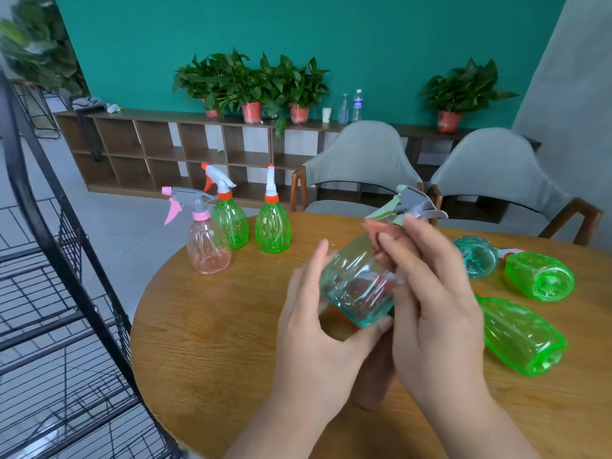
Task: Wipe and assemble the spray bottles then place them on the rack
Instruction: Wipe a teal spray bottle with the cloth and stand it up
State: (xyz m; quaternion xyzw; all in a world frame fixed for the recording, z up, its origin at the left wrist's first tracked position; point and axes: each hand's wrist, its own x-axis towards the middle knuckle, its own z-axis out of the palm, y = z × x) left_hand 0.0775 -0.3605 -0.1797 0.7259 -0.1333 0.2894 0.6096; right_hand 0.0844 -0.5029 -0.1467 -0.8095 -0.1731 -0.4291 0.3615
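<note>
My left hand (318, 329) grips the base of a clear teal spray bottle (357, 286), tilted above the round wooden table (212, 326), its grey trigger head (414, 202) pointing away. My right hand (433, 303) presses a brownish-pink cloth (387, 236) against the bottle's upper side. Upright at the table's far left stand a pink bottle (207, 250) and two green bottles (231, 220) (273, 226), all with spray heads. On the right lie a teal bottle (477, 256) and two green bottles (539, 279) (520, 336). The black wire rack (66, 293) stands to the left.
Two grey chairs (361, 167) (496, 173) face the table's far side. A low wooden shelf unit (185, 150) along the teal wall carries potted plants, water bottles and a cup.
</note>
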